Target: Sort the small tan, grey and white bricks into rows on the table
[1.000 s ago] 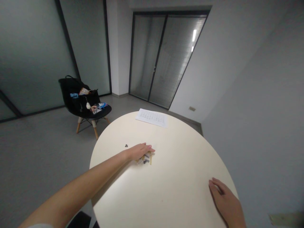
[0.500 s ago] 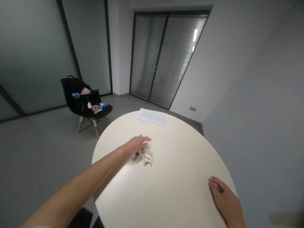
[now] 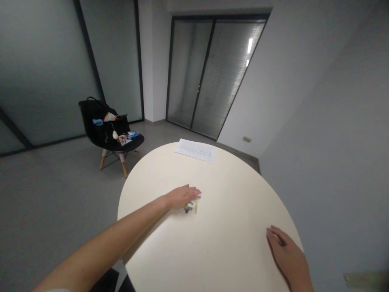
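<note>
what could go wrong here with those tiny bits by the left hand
The left hand lies right against the small dark pieces and thin yellow strip, so a careless sweep might scatter them across the round white table. The hand may also be hiding other pieces, which could then get missed.

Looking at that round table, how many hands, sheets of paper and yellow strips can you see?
Hands: 2 (left hand, right hand)
Sheet of paper: 1
Yellow strip: 1
Total: 4
</note>
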Available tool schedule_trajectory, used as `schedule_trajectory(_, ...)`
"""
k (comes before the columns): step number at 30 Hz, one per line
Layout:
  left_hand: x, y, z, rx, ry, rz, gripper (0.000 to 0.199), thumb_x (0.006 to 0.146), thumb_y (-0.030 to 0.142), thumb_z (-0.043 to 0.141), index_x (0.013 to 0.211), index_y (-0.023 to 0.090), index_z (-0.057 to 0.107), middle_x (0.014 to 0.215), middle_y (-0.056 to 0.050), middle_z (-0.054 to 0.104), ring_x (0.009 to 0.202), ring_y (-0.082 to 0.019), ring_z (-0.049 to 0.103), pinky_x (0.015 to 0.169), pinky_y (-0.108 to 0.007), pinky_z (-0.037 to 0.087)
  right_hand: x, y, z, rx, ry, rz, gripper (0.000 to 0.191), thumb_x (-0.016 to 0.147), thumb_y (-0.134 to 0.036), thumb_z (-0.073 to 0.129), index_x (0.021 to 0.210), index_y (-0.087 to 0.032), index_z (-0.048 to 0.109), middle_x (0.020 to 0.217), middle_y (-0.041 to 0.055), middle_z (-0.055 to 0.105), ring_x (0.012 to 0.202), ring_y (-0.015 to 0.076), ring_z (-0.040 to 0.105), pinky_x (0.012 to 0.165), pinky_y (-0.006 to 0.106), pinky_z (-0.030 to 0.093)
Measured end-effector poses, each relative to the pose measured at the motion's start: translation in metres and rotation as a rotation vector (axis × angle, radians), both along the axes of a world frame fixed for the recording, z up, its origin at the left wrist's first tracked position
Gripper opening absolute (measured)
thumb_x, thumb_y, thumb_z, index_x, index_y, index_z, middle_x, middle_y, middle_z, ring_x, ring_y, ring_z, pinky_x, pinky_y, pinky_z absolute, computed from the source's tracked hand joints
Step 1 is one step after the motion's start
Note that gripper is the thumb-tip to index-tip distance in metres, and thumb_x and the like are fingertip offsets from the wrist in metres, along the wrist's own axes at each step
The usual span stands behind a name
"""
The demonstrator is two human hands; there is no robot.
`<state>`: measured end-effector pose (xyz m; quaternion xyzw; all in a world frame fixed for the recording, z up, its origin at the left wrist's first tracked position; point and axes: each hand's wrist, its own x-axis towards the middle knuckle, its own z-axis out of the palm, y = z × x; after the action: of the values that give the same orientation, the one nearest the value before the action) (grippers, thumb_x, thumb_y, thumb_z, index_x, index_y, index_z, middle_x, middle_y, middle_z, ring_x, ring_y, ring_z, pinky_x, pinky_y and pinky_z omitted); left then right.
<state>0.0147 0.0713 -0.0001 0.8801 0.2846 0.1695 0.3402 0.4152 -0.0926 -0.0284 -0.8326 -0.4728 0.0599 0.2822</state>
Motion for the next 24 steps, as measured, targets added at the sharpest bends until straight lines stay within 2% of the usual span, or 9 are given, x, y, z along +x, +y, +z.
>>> schedule_trajectory(6, 0.009, -0.024, 0.006, -0.016, 0.007, -0.161, 0.061, 0.100, 0.055, 0.014, 0.135, 0.024, 0.052, 0.144, -0.006, 0.051, 0.140, -0.023, 0.035, 0.118, -0.046, 0.016, 0.000, -0.001, 0.002, 0.007, 0.003, 0.000, 0.059, 0.070, -0.067, 0.046, 0.094, -0.020, 0.072, 0.122, 0.0103, 0.067, 0.114, 0.0326, 0.060, 0.101, 0.046, 0.044)
schedule_trajectory(15, 0.009, -0.026, 0.003, -0.013, -0.045, -0.162, 0.059, 0.100, 0.054, 0.014, 0.135, 0.029, 0.054, 0.141, -0.003, 0.054, 0.138, -0.022, 0.038, 0.117, -0.044, 0.018, 0.001, -0.001, -0.001, 0.030, 0.005, -0.007, 0.057, 0.071, -0.064, 0.048, 0.098, -0.020, 0.071, 0.120, 0.0104, 0.068, 0.111, 0.0326, 0.062, 0.100, 0.047, 0.045)
schedule_trajectory(24, 0.010, -0.023, 0.002, 0.007, -0.031, -0.170, 0.060, 0.100, 0.052, 0.014, 0.134, 0.022, 0.054, 0.139, -0.008, 0.055, 0.137, -0.023, 0.040, 0.117, -0.046, 0.019, 0.001, -0.001, 0.000, 0.035, 0.000, 0.007, 0.055, 0.072, -0.063, 0.048, 0.095, -0.019, 0.072, 0.120, 0.0109, 0.068, 0.111, 0.0317, 0.062, 0.101, 0.046, 0.045)
